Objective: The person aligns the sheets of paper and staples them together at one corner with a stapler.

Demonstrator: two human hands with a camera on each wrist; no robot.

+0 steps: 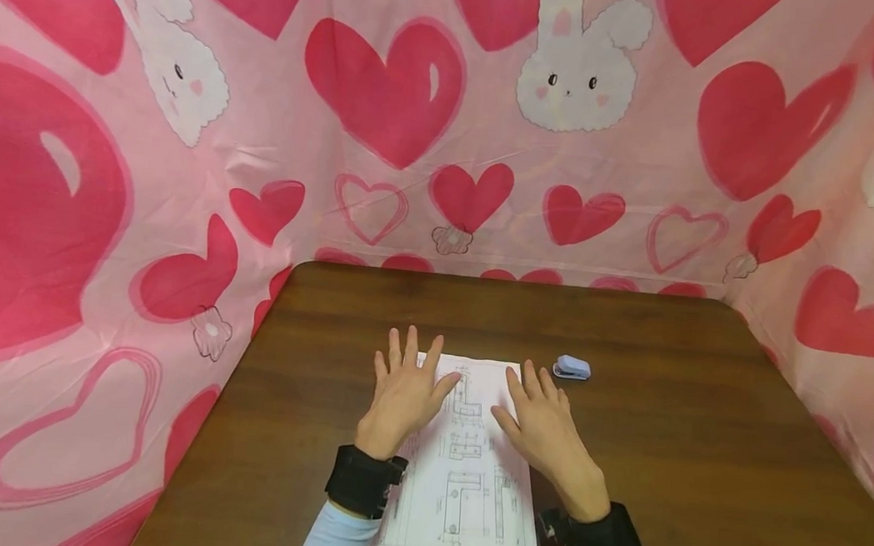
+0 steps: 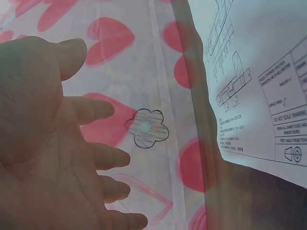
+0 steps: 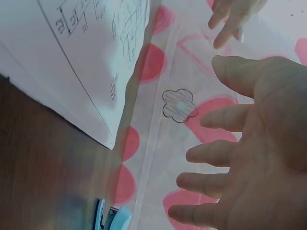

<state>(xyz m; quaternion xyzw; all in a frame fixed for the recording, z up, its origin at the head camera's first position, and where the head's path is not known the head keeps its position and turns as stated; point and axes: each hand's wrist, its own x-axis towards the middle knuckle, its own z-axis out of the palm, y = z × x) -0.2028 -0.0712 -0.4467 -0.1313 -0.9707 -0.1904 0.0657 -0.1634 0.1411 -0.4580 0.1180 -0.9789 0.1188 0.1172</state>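
Observation:
White paper sheets printed with technical drawings lie on the wooden table, their long side running away from me. Over the left edge of the paper is my left hand, fingers spread and straight, holding nothing. My right hand is over the right edge, likewise with straight fingers and nothing in it. In both wrist views the palms are bare, and the hands appear raised above the paper. A small light-blue stapler sits beyond the right fingertips; the right wrist view shows the stapler at the bottom.
The brown wooden table has rounded far corners. A pink cloth with hearts and rabbits hangs behind it and along both sides. Black bands wrap both wrists, over pale blue sleeves.

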